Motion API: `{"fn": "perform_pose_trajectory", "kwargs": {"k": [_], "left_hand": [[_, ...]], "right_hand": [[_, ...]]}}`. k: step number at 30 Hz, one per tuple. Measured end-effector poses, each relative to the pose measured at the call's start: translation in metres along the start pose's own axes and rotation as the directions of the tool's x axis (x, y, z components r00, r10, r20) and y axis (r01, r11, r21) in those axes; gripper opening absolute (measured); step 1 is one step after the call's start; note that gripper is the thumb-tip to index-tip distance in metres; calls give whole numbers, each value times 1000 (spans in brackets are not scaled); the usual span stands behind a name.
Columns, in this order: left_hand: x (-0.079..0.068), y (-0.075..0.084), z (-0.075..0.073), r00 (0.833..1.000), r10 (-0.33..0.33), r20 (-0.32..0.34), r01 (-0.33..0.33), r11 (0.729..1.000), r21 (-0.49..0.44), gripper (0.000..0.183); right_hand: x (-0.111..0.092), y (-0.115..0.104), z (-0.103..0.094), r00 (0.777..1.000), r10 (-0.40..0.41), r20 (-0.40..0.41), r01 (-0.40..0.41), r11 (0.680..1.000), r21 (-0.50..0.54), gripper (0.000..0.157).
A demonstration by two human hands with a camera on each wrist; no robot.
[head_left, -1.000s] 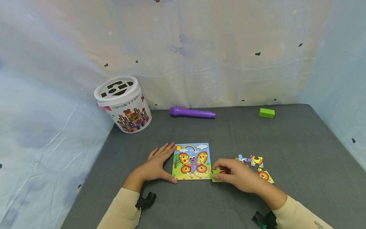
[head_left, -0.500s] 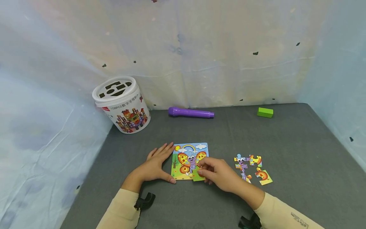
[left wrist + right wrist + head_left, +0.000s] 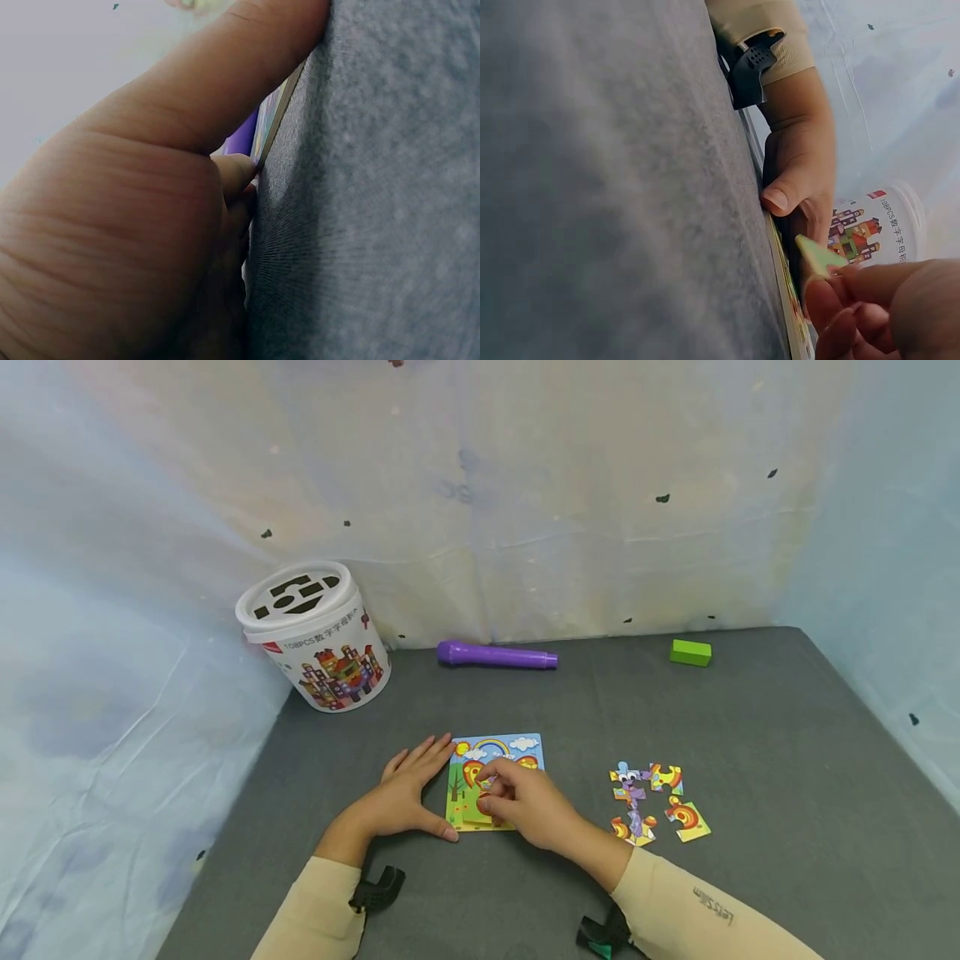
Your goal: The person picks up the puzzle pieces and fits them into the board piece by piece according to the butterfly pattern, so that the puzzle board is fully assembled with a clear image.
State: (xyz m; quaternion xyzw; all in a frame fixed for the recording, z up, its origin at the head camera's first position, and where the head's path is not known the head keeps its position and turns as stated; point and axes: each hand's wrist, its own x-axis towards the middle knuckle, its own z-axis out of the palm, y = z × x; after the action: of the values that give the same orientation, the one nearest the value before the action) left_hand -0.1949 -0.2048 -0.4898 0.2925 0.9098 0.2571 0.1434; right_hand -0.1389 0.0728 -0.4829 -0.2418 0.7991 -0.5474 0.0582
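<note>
Sweeping leftward across the butterfly puzzle board [image 3: 495, 743], from lower right corner to lower left, with right hand [image 3: 528, 806] and green puzzle piece [image 3: 821, 256]! Pinching tight between thumb and fingers, keeping that piece tilted (touching the board or just above it, cannot tell). Seemingly steadying the board's left edge with left hand [image 3: 401, 806], with fingers stretched and spread, grasping nothing. Uncovering, with that shift, four loose puzzle pieces [image 3: 687, 818] over on the right. Probably testing the lower left corner; not laid flat yet.

A seemingly cloth tabletop [image 3: 465, 893] bears board [image 3: 463, 777], puzzle pieces [image 3: 689, 823], bucket [image 3: 322, 647], microphone [image 3: 497, 655], block [image 3: 690, 652].
</note>
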Motion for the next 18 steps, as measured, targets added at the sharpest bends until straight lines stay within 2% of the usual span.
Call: {"fn": "perform_pose_trajectory", "kwargs": {"k": [9, 13, 18], "left_hand": [[0, 2, 0, 1000, -1, 2, 1, 1000, -5, 139], [0, 2, -1, 1000, 1, 3, -1, 1000, -5, 139], [0, 2, -1, 1000, 1, 2, -1, 1000, -8, 139]], "right_hand": [[12, 2, 10, 997, 77, 24, -75, 995, -68, 24], [14, 1, 12, 999, 41, 25, -35, 979, -202, 26], [16, -2, 14, 998, -18, 54, 38, 920, -389, 33]]}}
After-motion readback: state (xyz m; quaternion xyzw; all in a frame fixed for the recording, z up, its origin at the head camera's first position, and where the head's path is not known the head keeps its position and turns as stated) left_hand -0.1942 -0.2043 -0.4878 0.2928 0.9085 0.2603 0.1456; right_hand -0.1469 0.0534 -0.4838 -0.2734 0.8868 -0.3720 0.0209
